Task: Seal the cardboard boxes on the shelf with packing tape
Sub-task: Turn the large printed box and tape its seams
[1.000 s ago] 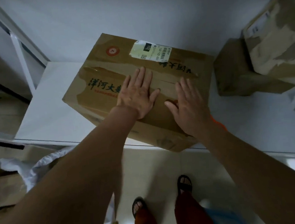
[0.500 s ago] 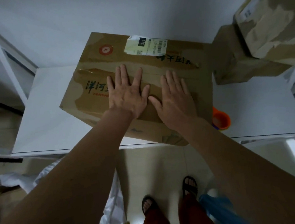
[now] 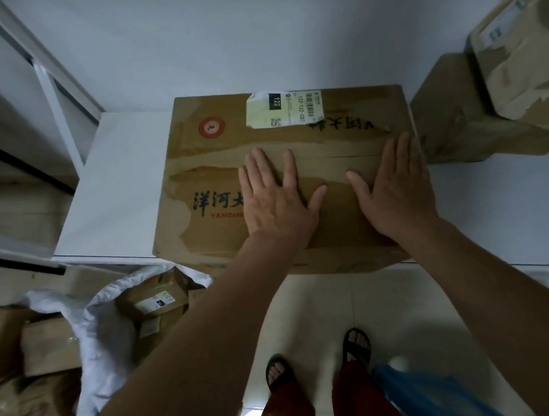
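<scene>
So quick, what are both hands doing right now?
Left hand: open, pressing flat on the big box, holding nothing.
Right hand: open, flat on the same box, holding nothing.

Head view, steeply downward, close.

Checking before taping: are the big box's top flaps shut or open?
Shut: the cardboard box flaps lie flat, meeting at the centre seam under both pressing hands.

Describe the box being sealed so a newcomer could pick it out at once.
On the white shelf, it is the big cardboard box in the middle, under the left hand and right hand. Unlike its neighbours, it has a round red sticker.
</scene>
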`<action>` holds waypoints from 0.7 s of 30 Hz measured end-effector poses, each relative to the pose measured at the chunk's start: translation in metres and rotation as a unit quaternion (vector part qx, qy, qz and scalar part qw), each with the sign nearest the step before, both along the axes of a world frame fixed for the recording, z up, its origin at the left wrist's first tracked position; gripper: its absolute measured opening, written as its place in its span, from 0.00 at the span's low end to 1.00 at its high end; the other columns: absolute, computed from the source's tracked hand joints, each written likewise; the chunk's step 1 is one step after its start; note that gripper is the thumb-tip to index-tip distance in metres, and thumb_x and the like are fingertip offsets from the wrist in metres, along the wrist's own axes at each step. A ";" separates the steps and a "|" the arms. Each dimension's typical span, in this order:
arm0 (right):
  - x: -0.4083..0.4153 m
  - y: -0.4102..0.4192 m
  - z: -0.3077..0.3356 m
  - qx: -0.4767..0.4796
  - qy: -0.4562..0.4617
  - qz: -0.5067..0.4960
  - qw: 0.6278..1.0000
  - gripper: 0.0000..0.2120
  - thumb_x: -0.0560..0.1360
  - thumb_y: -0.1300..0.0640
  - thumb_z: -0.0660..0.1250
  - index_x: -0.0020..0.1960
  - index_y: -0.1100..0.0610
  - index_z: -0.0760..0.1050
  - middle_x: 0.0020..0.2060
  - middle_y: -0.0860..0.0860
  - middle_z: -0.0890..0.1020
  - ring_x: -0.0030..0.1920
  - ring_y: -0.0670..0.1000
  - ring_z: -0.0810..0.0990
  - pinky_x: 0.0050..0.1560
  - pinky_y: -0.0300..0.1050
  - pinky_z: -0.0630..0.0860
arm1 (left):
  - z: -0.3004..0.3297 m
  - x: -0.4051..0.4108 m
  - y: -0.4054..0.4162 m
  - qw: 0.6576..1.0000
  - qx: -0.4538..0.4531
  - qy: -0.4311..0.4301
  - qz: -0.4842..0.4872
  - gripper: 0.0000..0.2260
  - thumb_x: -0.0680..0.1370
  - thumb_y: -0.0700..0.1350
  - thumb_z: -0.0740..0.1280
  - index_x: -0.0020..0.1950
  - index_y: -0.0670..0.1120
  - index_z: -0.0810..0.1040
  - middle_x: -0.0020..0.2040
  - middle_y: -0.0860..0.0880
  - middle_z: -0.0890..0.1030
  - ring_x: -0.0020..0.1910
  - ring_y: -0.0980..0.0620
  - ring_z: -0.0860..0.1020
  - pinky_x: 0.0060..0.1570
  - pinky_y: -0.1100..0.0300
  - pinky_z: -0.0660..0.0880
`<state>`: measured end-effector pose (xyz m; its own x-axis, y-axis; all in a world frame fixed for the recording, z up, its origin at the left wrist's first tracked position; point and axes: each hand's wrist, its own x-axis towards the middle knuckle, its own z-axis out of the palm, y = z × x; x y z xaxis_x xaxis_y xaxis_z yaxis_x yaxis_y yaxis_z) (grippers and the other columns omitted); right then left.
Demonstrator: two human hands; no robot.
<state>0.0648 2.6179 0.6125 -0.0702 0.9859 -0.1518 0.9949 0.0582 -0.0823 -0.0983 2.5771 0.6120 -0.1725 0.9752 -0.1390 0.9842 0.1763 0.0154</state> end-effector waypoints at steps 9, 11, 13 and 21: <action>-0.046 -0.011 0.001 0.003 0.014 0.147 0.989 0.26 0.81 0.44 0.41 0.77 0.49 0.42 0.77 0.48 0.42 0.77 0.53 0.39 0.75 0.54 0.39 | 0.002 -0.078 0.002 0.993 -0.032 -0.014 -0.112 0.26 0.79 0.65 0.38 0.76 0.63 0.39 0.79 0.52 0.38 0.77 0.44 0.37 0.74 0.39 0.40; -0.046 -0.010 0.002 -0.012 0.002 0.144 0.990 0.26 0.81 0.43 0.40 0.77 0.47 0.41 0.77 0.47 0.41 0.76 0.53 0.38 0.75 0.55 0.38 | 0.003 -0.102 -0.001 0.995 -0.041 -0.012 -0.087 0.27 0.77 0.67 0.37 0.76 0.64 0.38 0.79 0.51 0.38 0.77 0.44 0.36 0.74 0.39 0.39; -0.048 -0.012 0.003 -0.022 -0.013 0.140 0.990 0.27 0.80 0.42 0.40 0.77 0.47 0.39 0.77 0.48 0.40 0.76 0.53 0.38 0.75 0.54 0.37 | 0.002 -0.124 -0.007 0.998 -0.034 -0.017 -0.056 0.28 0.77 0.68 0.38 0.76 0.63 0.39 0.79 0.50 0.38 0.77 0.44 0.37 0.75 0.42 0.39; -0.080 -0.021 0.007 -0.039 -0.018 0.081 0.996 0.34 0.78 0.38 0.39 0.77 0.56 0.38 0.77 0.54 0.38 0.76 0.54 0.36 0.75 0.54 0.38 | 0.003 -0.150 -0.019 0.972 0.027 -0.207 0.112 0.45 0.73 0.70 0.58 0.79 0.47 0.44 0.80 0.48 0.45 0.78 0.48 0.49 0.73 0.51 0.60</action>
